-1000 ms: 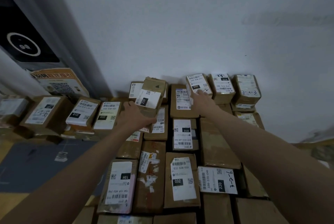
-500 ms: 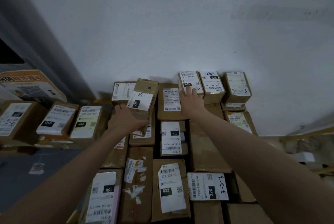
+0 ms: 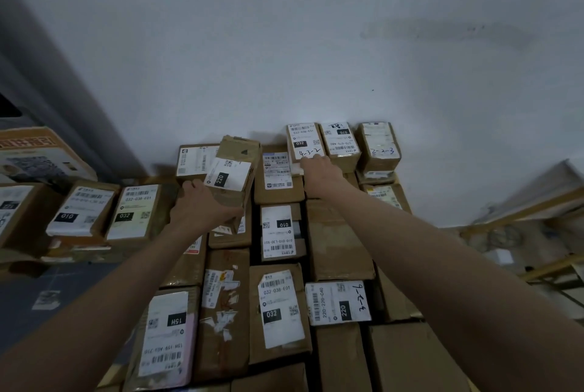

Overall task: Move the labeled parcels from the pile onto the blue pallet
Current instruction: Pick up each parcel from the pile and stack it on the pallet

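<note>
Left hand (image 3: pixel 202 206) grips tilted 220 parcel (image 3: pixel 232 175); right hand (image 3: pixel 320 170) rests flat-fingered against 032 parcel (image 3: pixel 305 141).

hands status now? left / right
Left hand: grips the tilted 220 parcel.
Right hand: on the 032 parcel; grip cannot be told.
</note>
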`<state>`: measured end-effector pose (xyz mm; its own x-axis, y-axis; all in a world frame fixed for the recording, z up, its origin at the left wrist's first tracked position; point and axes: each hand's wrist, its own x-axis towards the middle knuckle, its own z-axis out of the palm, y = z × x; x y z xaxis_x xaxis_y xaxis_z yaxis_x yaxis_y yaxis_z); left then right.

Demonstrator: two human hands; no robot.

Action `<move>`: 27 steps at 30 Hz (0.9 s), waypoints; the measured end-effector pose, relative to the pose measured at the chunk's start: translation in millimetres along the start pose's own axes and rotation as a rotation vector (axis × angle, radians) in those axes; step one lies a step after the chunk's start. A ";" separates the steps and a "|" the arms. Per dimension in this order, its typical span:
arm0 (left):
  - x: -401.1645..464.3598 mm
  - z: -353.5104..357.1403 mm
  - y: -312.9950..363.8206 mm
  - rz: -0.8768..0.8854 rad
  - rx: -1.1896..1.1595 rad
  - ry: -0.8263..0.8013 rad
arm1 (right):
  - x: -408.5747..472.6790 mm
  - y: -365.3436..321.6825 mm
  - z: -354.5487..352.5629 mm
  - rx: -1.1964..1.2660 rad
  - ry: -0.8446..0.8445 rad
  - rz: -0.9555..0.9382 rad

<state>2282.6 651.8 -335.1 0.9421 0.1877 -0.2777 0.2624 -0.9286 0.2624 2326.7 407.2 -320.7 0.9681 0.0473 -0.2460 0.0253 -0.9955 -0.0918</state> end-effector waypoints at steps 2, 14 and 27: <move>-11.2 -5.0 1.3 0.006 -0.005 0.001 | -14.8 5.2 -6.3 -0.050 -0.062 -0.035; -90.6 -8.7 38.5 0.123 -0.040 -0.021 | -132.4 51.1 -38.6 -0.117 -0.151 0.051; -166.6 67.1 162.0 0.283 -0.109 -0.184 | -204.6 151.8 -7.0 0.001 -0.161 0.170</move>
<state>2154.1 448.6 -308.3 0.9299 -0.1420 -0.3392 0.0266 -0.8940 0.4472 2134.2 245.8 -277.6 0.9061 -0.1085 -0.4090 -0.1351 -0.9901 -0.0366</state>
